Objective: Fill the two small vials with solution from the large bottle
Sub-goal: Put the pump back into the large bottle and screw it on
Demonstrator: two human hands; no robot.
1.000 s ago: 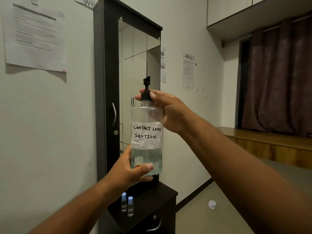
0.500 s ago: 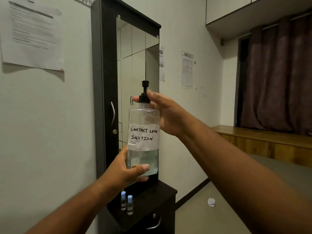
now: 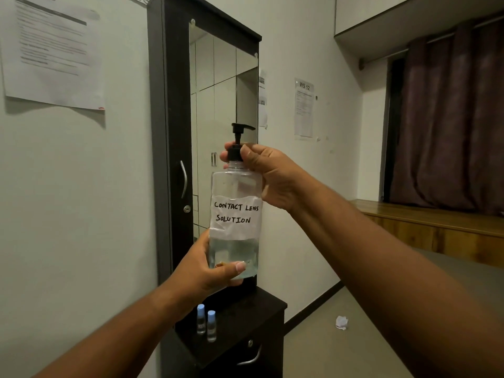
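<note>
I hold the large clear bottle [image 3: 234, 214] upright in the air; its paper label reads "CONTACT LENS SOLUTION" and liquid fills its lower part. My left hand [image 3: 203, 271] grips the bottle's base. My right hand [image 3: 270, 175] is closed around the collar of the black pump cap [image 3: 237, 143], whose nozzle points right. Below, two small clear vials with blue caps, one [image 3: 201, 319] beside the other [image 3: 211, 325], stand upright on the dark cabinet top [image 3: 253, 309].
A tall dark mirror cabinet [image 3: 174, 132] stands against the wall right behind the bottle. Drawers with handles sit under the cabinet top. A crumpled paper [image 3: 341, 322] lies on the floor. A wooden ledge [image 3: 436, 222] and curtain are at right.
The pump nozzle has turned from facing away to pointing right under my right hand. The bottle stays held at about the same height.
</note>
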